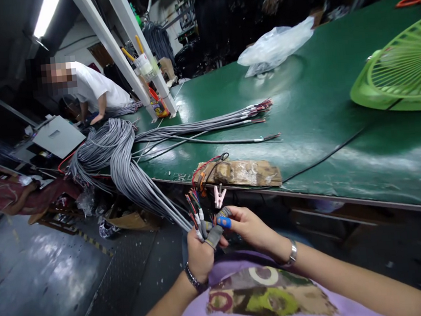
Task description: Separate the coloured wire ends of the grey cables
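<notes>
My left hand [200, 255] is closed round the ends of several grey cables [155, 197] that rise from a big bundle hanging off the table edge. Thin coloured wires [194, 203] stick out of the cable ends above my fist. My right hand [248, 226] pinches at those ends, with blue and grey finger caps [223, 221] on its fingertips. Both wrists wear a band. A wooden block [244, 172] with red wires and a pink clip [219, 195] sits on the table edge just above my hands.
The green table [321, 119] carries more grey cables [207, 126] with stripped ends, a green fan grille [402, 70], a clear plastic bag [277, 44] and a black cord [324, 157]. A person in a white shirt [94, 89] leans over the far left end, near white posts [126, 42].
</notes>
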The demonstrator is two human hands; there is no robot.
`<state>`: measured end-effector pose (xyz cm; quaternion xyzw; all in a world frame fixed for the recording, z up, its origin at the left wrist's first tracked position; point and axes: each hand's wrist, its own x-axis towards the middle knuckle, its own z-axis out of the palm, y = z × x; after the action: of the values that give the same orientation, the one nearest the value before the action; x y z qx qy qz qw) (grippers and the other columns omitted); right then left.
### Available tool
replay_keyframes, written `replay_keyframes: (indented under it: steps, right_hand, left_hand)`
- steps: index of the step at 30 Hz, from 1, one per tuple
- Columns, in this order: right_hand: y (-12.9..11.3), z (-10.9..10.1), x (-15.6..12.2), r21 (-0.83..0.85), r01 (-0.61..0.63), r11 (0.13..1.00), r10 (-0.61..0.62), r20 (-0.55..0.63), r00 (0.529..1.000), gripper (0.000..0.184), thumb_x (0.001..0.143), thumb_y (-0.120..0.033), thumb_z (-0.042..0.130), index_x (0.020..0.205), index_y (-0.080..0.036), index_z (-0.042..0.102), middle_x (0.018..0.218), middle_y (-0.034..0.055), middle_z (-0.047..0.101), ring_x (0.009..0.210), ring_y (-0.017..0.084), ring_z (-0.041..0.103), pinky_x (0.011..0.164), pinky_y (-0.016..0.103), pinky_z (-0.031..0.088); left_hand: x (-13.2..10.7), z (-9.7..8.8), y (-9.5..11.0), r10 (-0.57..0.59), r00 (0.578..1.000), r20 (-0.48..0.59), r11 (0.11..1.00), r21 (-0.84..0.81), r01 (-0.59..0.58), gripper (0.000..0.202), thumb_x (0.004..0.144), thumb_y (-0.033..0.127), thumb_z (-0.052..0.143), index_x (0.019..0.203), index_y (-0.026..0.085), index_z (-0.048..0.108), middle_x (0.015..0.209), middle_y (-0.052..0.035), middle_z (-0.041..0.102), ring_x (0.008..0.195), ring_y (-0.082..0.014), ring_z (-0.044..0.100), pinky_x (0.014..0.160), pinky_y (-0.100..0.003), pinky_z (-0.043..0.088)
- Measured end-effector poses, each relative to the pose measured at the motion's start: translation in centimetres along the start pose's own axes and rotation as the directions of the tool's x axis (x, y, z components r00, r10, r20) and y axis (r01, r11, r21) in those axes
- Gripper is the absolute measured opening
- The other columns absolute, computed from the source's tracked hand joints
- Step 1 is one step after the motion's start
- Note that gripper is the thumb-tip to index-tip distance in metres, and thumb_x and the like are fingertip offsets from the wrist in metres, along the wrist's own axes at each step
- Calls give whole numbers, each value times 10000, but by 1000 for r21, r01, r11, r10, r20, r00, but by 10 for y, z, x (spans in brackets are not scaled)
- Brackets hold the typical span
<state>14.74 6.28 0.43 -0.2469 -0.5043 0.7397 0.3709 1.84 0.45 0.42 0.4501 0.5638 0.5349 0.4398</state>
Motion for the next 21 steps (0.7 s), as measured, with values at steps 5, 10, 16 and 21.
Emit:
replay_keyframes:
  steps: [5,10,16,21]
  right_hand:
    - [0,1,-3,16,39,999,-39,-12,999,294,748,-449,641,672,-185,537,531,-1,626,520,132,529,532,261,335]
    - [8,-8,-1,51,15,999,-10,-96,995,316,708,-466,685,675,-170,581,562,-10,582,541,114,494,565,259,376]
    - [10,-22,18,335,-99,937,160,-160,974,466,701,-624,603,753,-162,609,664,19,572,563,113,482,561,267,415]
    - [2,-23,29,9,86,996,-81,-256,963,447,688,-604,631,639,-159,626,593,2,553,549,109,430,538,250,343]
  left_hand:
    - [4,3,0,-3,997,-77,995,-101,-5,327,769,355,632,520,147,588,482,-20,598,451,-116,520,534,-241,431]
    - [7,6,7,-38,993,-111,971,-240,10,245,736,293,661,556,157,566,457,10,574,440,-107,503,492,-221,399]
    - [10,11,13,-22,997,-73,958,-285,0,262,733,288,666,539,151,555,448,15,568,414,-94,477,450,-210,378]
    - [15,17,16,-19,998,-67,961,-276,0,273,743,301,658,541,148,558,440,15,566,408,-93,481,444,-205,382]
